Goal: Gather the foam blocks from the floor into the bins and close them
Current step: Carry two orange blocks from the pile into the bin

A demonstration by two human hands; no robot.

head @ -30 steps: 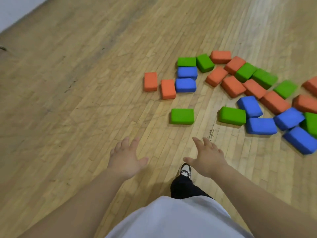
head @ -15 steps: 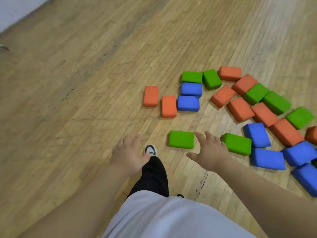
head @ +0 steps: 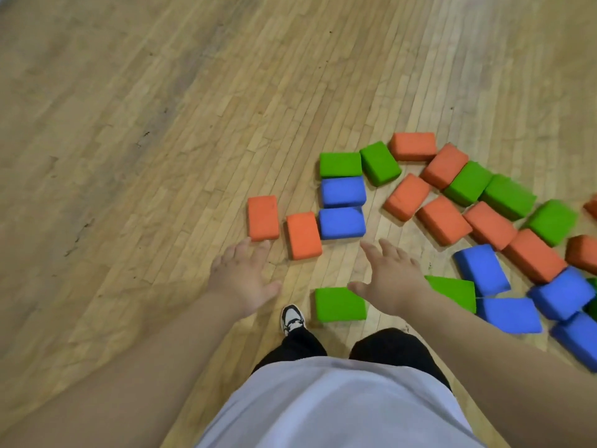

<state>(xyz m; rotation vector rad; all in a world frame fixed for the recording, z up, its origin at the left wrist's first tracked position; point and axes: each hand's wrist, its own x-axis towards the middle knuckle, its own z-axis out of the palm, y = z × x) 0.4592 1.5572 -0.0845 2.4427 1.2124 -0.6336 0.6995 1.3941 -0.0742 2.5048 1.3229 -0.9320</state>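
Note:
Several orange, green and blue foam blocks lie scattered on the wooden floor, mostly to the right. My left hand (head: 240,279) hovers with spread fingers just below an orange block (head: 263,217), holding nothing. A second orange block (head: 303,235) lies beside it, with two blue blocks (head: 342,222) to its right. My right hand (head: 389,277) is stretched out, fingers apart and empty, over the gap between a green block (head: 337,303) and another green block (head: 455,291) that my forearm partly covers. No bin is in view.
My shoe (head: 292,318) and dark trouser legs stand just left of the nearest green block. Bare wooden floor (head: 129,140) stretches to the left and far side. The block pile runs off the right edge.
I have stepped closer; the blocks now lie nearer and lower in view. Both hands have reached forward toward the nearest blocks, still empty.

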